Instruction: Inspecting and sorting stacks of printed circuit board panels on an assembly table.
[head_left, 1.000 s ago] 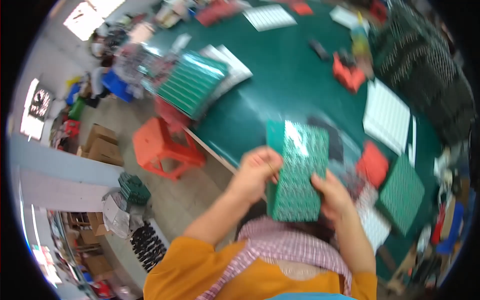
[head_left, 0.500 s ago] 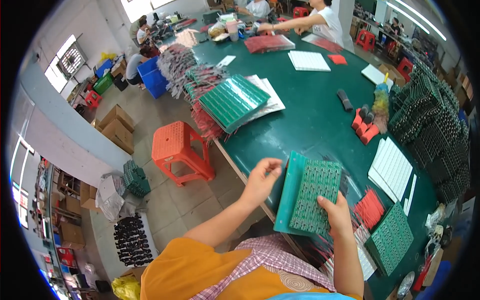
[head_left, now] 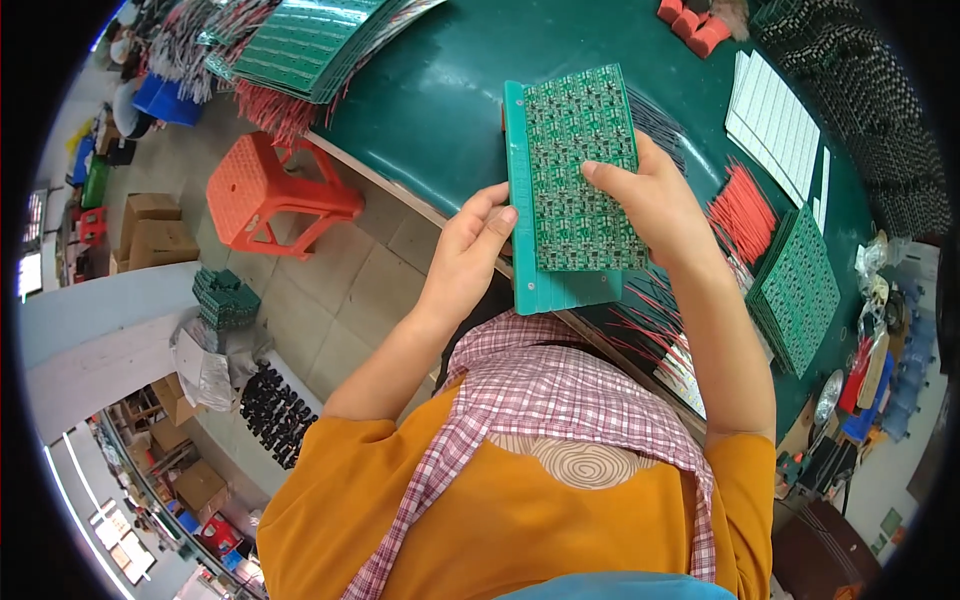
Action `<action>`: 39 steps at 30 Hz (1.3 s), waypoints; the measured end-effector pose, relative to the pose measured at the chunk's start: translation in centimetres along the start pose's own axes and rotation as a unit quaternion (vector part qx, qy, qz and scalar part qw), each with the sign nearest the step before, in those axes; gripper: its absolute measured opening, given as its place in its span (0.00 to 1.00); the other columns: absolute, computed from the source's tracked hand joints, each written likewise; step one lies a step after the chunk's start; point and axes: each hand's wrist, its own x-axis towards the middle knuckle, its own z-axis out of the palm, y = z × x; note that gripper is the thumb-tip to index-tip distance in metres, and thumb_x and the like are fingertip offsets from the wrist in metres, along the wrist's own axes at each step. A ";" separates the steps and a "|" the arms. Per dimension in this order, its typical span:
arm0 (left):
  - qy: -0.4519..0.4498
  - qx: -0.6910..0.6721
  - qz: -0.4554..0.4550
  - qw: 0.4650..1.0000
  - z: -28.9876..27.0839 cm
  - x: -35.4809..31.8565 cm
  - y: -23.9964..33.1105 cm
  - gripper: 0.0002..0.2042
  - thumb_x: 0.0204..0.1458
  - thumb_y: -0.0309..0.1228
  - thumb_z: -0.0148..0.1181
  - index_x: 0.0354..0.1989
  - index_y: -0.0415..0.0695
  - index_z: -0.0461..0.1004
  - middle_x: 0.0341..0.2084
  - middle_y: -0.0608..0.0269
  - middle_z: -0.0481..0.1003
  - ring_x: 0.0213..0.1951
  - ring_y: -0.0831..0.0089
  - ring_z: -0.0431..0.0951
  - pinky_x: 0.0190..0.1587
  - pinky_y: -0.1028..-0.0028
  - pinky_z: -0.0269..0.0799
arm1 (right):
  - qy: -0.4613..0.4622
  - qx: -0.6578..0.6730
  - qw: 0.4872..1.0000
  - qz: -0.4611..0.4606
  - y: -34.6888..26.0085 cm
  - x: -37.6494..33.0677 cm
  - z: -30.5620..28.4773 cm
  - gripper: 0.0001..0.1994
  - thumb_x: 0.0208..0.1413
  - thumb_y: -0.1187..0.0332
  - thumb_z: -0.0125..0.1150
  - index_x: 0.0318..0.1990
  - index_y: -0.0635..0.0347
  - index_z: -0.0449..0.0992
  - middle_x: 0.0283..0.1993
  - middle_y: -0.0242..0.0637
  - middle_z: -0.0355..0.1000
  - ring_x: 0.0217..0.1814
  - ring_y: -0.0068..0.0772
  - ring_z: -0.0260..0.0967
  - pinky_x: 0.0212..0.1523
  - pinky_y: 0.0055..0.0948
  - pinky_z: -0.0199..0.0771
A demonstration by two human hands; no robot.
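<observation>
In front of me is a panel of small green circuit boards (head_left: 575,130), laid over a plain green fixture plate (head_left: 518,255) with small screws along its edge. My left hand (head_left: 470,245) pinches the plate's left edge, thumb on top and fingers partly hidden behind. Gripping the panel's right side, my right hand (head_left: 665,205) has its thumb on the components; its other fingers are out of sight underneath. The panel sits slightly askew on the plate. Beside my right forearm lies a bundle of red wires (head_left: 742,215), and next to it a stack of circuit board panels (head_left: 800,295).
White panels (head_left: 772,125) lie at the table's right, near a tall pile of dark boards (head_left: 850,110). More green panels (head_left: 310,45) rest on wire bundles at the far left. A red stool (head_left: 250,190) stands left of the table edge (head_left: 390,180).
My left hand, raised off the plate before, has come to its left edge. The panel and plate are more upright and squarer to me. My view has tilted down toward my body.
</observation>
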 end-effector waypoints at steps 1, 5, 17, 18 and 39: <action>0.000 -0.004 -0.005 1.000 0.1 -0.1 0.1 0.18 0.60 0.34 0.45 0.54 0.37 0.63 0.39 0.67 0.73 0.40 0.81 0.71 0.43 0.78 0.66 | 0.011 -0.001 1.000 -0.016 0.2 0.0 0.3 0.16 0.50 0.73 0.53 0.47 0.70 0.67 0.40 0.40 0.72 0.41 0.29 0.70 0.44 0.28 0.69; -0.009 -0.011 -0.002 1.000 0.5 -0.6 0.8 0.17 0.59 0.32 0.46 0.53 0.36 0.64 0.40 0.66 0.73 0.41 0.81 0.72 0.46 0.80 0.65 | 0.055 -0.074 0.994 -0.059 0.5 -0.1 1.0 0.16 0.49 0.73 0.53 0.46 0.70 0.67 0.38 0.42 0.73 0.40 0.31 0.70 0.44 0.29 0.69; -0.032 0.021 -0.022 0.999 -0.2 0.0 1.4 0.14 0.59 0.27 0.46 0.51 0.32 0.63 0.35 0.60 0.75 0.38 0.81 0.72 0.43 0.79 0.67 | 0.000 0.186 0.976 0.114 4.6 0.7 -1.4 0.18 0.52 0.68 0.59 0.49 0.67 0.66 0.43 0.39 0.71 0.43 0.28 0.70 0.44 0.29 0.72; -0.035 0.027 -0.032 0.999 -0.2 0.0 1.4 0.14 0.59 0.27 0.46 0.51 0.32 0.63 0.35 0.61 0.75 0.38 0.81 0.72 0.43 0.79 0.67 | 0.002 0.188 0.975 0.114 4.5 0.6 -1.3 0.18 0.52 0.68 0.59 0.49 0.67 0.66 0.43 0.39 0.71 0.43 0.28 0.70 0.44 0.29 0.72; 0.076 -0.006 0.071 0.995 0.0 0.0 5.1 0.14 0.56 0.31 0.51 0.49 0.36 0.68 0.32 0.63 0.73 0.31 0.82 0.70 0.30 0.83 0.64 | -0.089 0.284 0.955 0.003 1.3 -3.4 -0.9 0.20 0.53 0.69 0.58 0.53 0.63 0.63 0.47 0.37 0.70 0.46 0.28 0.70 0.49 0.30 0.71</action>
